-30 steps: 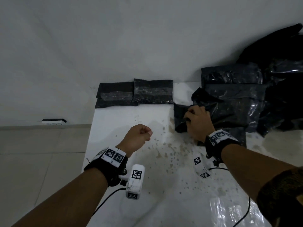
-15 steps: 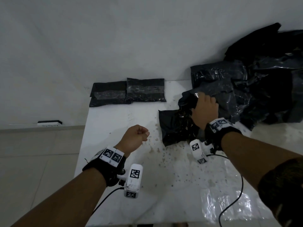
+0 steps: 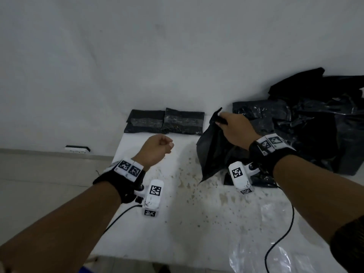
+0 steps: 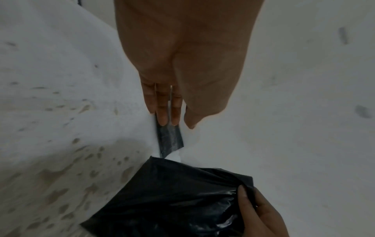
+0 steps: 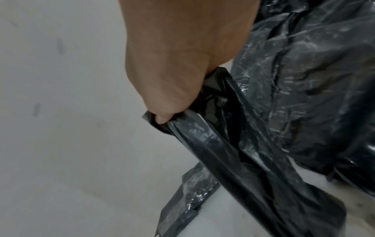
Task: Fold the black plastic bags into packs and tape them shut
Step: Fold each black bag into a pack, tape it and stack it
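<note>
At the tabletop's [image 3: 177, 223] far right, right hand [image 3: 235, 131] pinches one bag's [image 3: 212, 152] top edge, lifting it clear of the pile [image 3: 315, 131], likely to spread it for folding. Left hand [image 3: 157, 148] hovers clenched, empty. Two taped packs [image 3: 165, 121] lie against the wall.

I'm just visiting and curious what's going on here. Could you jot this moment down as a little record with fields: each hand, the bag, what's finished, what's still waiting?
right hand: the right hand grips one corner of a black bag, lifted above the table
left hand: the left hand is a loose fist, holding nothing
finished: two taped packs side by side at the far edge by the wall
waiting: a loose pile of bags at the right
other: a clear plastic sheet lies near the front edge
</note>
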### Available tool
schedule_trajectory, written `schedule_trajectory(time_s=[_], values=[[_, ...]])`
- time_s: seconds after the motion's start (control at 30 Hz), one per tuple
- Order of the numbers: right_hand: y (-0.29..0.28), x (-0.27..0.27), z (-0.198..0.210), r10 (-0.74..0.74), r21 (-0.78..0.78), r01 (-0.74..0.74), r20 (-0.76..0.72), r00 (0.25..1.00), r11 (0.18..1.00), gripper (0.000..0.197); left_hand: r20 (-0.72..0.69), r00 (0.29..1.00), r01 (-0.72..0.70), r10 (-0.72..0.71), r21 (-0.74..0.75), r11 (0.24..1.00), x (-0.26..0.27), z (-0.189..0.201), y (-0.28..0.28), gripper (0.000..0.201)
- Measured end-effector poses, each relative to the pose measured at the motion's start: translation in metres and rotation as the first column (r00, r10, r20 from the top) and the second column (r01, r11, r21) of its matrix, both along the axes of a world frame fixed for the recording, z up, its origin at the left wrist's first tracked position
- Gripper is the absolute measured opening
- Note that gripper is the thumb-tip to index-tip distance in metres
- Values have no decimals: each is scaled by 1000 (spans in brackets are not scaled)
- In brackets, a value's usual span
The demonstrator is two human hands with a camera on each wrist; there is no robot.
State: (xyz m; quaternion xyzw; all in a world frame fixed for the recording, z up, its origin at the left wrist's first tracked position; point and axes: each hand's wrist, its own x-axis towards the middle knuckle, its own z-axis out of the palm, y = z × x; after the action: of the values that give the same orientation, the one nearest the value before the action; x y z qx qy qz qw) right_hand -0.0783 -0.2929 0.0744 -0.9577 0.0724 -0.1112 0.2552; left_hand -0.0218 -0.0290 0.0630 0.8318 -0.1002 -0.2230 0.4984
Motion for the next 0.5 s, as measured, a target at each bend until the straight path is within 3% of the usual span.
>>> schedule_trajectory(time_s=[0.13,0.23,0.4,0.5], values=[[16,-12,34,155,-46,-151,86,984,987,12,157,987,34,-35,10,999,-6,37,-3,18],[27,-22,56,236,-94,-229,74,969,969,15,245,963,104,-111,40,994,-15,61,-8,33],[40,-43,92,385,-208,-358,107,917,910,10,251,923,278,-293,95,956,-28,83,-4,78],[48,-54,110,436,-215,-399,167,884,891,23,224,914,338,-339,44,940,-36,97,-2,82]])
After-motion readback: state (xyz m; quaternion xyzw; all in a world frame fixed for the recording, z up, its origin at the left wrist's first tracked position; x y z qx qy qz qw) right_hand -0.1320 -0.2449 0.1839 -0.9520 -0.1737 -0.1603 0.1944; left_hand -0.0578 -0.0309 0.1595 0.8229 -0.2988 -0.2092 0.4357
